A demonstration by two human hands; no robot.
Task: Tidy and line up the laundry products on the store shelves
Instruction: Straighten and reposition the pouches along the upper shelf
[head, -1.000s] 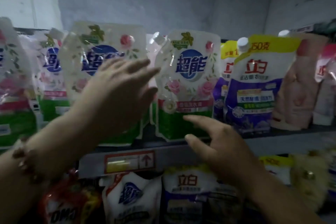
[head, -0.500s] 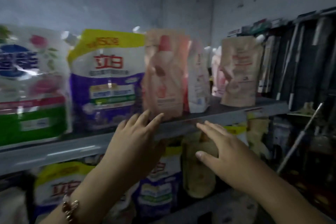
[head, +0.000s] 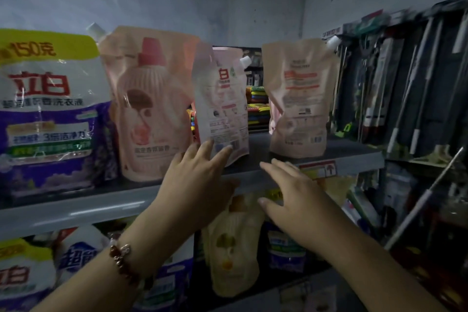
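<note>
On the upper shelf stand refill pouches: a purple and yellow pouch at the left, a peach pouch with a bottle picture beside it, a small pink pouch turned at an angle, and a peach pouch showing its back at the right. My left hand reaches up with straight fingers, its fingertips touching the bottom of the small pink pouch. Below the right peach pouch, my right hand hovers spread in front of the shelf edge, holding nothing.
The lower shelf holds more pouches, among them a cream pouch and a white and blue pouch. Mop and broom handles hang at the right. A price tag sits on the shelf edge. Stacked coloured cloths show behind.
My view has swung right along the shelf, from the rose pouches to the peach and pink ones. Both hands moved right and up; the left now touches the small pink pouch.
</note>
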